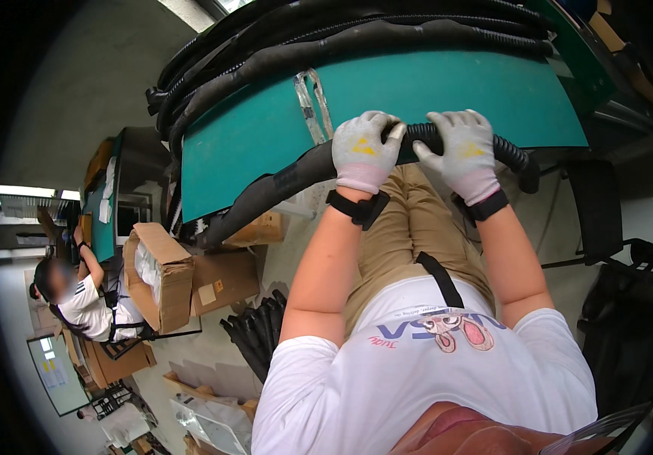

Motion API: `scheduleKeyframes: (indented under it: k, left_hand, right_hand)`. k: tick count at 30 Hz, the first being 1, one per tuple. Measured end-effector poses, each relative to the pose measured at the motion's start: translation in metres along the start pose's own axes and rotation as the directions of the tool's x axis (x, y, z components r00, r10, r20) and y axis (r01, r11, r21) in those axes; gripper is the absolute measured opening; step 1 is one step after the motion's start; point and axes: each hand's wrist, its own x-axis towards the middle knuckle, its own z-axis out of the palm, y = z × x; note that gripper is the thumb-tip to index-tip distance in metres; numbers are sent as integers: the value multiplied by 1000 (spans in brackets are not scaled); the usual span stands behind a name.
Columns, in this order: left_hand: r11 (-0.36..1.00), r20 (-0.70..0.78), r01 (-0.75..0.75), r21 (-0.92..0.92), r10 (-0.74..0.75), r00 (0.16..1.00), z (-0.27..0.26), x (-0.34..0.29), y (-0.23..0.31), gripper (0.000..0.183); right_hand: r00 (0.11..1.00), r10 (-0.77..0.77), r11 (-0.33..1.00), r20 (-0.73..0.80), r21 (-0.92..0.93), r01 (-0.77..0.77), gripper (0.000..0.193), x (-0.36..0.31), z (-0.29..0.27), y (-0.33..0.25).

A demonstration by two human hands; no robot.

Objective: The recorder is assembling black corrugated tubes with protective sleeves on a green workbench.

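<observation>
A long black corrugated hose (423, 135) lies across the near edge of the green tabletop (448, 87), its left stretch inside a dark soft sleeve (288, 180). My left hand (363, 150), in a pale work glove, is closed round the sleeve close to where the bare ribs begin. The gloved right hand (463, 150) grips the ribbed part farther right, thumb on the near side. Between the two hands a short length of ribs shows. Past my right hand, the hose end bends down over the table edge. Both undersides of the grips are hidden.
Several sleeved hoses (342, 42) lie bundled along the table's far side. Clear tape (307, 106) runs across the tabletop. Cardboard boxes (163, 277) and black tubes (257, 330) stand at lower left. A black chair (596, 208) is at right. Another person (87, 303) sits at far left.
</observation>
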Motion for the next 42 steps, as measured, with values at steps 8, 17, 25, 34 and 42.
scheduleKeyframes:
  k: [8, 17, 25, 34, 42]
  left_hand:
    - [348, 367, 381, -857, -109, 924, -74, -119, -76, 34]
    - [-277, 257, -184, -943, -959, 122, -110, -252, -254, 97]
    - [-152, 131, -105, -983, -975, 182, -149, -213, -315, 55]
    - [102, -131, -135, -986, -964, 230, -176, -178, -242, 42]
    - [166, -211, -167, -972, -929, 304, -188, -135, -273, 41]
  right_hand:
    - [986, 86, 990, 142, -123, -68, 66, 1, -6, 8]
    - [994, -92, 995, 62, 50, 89, 64, -7, -8, 29]
    - [994, 106, 994, 37, -20, -105, 80, -57, -16, 95]
    - [991, -48, 994, -124, -104, 35, 81, -48, -76, 147]
    - [989, -145, 983, -18, -114, 142, 76, 5, -86, 133]
